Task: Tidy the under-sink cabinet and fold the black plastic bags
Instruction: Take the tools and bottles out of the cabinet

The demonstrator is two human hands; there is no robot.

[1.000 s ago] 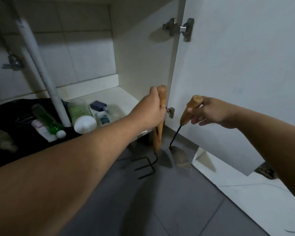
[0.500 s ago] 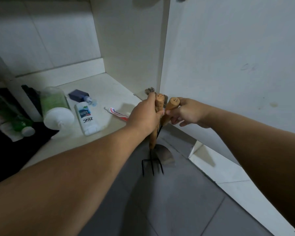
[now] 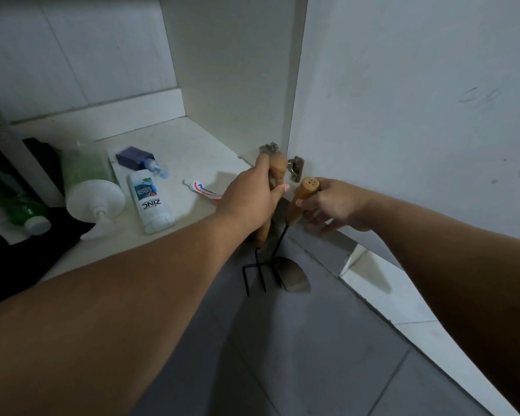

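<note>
left hand: I see the fingers wrapped round the wooden handle of the garden fork, thumb laid across it. Fork hangs upright, black tines below the fingers, over the grey floor.
right hand: fingers pinch the wooden handle of the trowel near its top end. Handle tilts, black shank runs down and left, blade sits just right of the fork tines, close to the floor. I can't tell if the blade touches the floor.
two tools: handles near each other, not clearly touching; tines and blade overlap in my view.
cabinet door: open, right behind the right-hand fingers. Lower hinge sits between the two handle tops.
cabinet shelf: left of the left-hand fingers.
toothpaste tube: lying flat, closest to the left fingers, partly behind the hand.
deodorant stick: lying flat, further left, reads ZINC.
small blue bottle: on its side, beyond the stick.
green pump bottle: on its side, white pump towards me.
black plastic bags: far left of both hands, dark heap at the shelf's front edge, untouched, shape not clear.
</note>
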